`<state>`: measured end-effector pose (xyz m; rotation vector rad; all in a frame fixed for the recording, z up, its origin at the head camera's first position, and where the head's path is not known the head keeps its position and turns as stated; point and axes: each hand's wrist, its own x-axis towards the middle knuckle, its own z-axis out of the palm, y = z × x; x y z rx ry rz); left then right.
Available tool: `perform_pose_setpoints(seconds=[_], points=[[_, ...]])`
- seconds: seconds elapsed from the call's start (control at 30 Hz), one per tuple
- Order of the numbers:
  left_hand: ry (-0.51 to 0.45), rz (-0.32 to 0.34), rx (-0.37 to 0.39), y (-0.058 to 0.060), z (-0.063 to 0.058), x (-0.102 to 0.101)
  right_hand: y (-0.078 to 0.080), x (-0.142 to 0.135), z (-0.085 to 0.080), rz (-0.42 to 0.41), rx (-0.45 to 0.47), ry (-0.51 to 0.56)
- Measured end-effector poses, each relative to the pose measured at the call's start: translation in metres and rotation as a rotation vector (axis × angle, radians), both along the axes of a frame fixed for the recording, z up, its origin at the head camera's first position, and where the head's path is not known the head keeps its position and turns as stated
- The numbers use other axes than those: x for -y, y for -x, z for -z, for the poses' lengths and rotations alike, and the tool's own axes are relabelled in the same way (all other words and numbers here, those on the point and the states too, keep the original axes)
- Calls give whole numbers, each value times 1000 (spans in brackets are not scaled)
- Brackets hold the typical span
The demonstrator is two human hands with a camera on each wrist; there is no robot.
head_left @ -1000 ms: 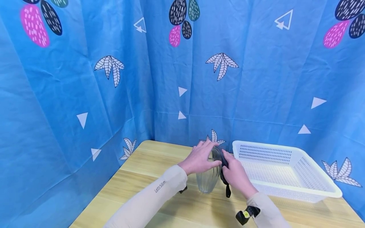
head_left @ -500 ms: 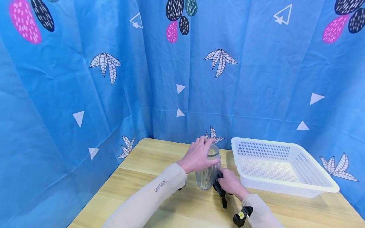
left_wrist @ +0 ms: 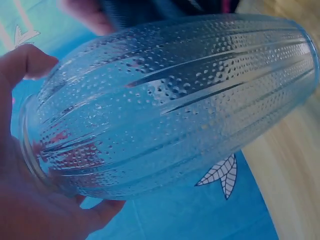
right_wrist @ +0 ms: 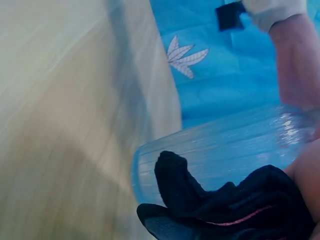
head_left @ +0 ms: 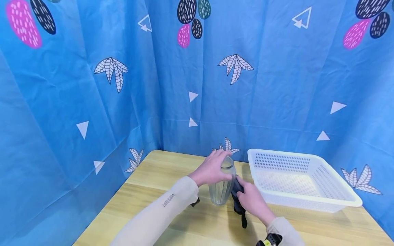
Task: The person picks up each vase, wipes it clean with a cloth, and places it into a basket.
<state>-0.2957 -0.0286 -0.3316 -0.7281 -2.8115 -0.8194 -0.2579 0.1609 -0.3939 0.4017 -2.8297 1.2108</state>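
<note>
A clear ribbed glass vase (head_left: pixel 220 193) stands tilted slightly over the table in the head view. My left hand (head_left: pixel 210 169) grips it near its rim, the thumb and fingers spread round the neck. The left wrist view shows the dimpled glass of the vase (left_wrist: pixel 165 105) up close. In my right hand (head_left: pixel 253 200) is a bunched black fabric item with finger-like ends, a black glove (right_wrist: pixel 245 200) by its look, with a thin pink line. It lies against the right side of the vase, and its loose end hangs down. The right fingertips are partly hidden.
A white perforated plastic basket (head_left: pixel 303 194) stands on the wooden table (head_left: pixel 147 194), right of the hands. Behind the table hangs a blue patterned curtain (head_left: pixel 277 102). Black cameras sit on both wrists, one (head_left: pixel 269 240) showing on the right.
My right hand dipped with the black glove down the vase's right side, then rose slightly again. The left hand keeps its grip near the rim. The head view has shifted slightly.
</note>
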Motion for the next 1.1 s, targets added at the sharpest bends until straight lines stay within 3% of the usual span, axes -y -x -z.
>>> perform_pose_setpoints(seconds=[0.23,0.37,0.5,0.6,0.73,0.93,1.1], points=[[59,-28,-26,1,-3,-4,-3,-4,-25,37,-162,-25],[111,-38,-79,4,-3,-5,1,-4,-33,28,-255,-5],[103,-24,-98,8,-3,-4,7,-1,-41,7,-320,-8],[74,-10,-82,11,-2,-2,14,2,-42,-18,-289,-31],[48,0,-45,12,-1,2,27,4,-34,-56,-173,-32],[102,2,-57,10,1,3,39,4,-6,-58,-77,-42],[190,-4,-91,9,2,3,36,5,21,-70,-22,-79]])
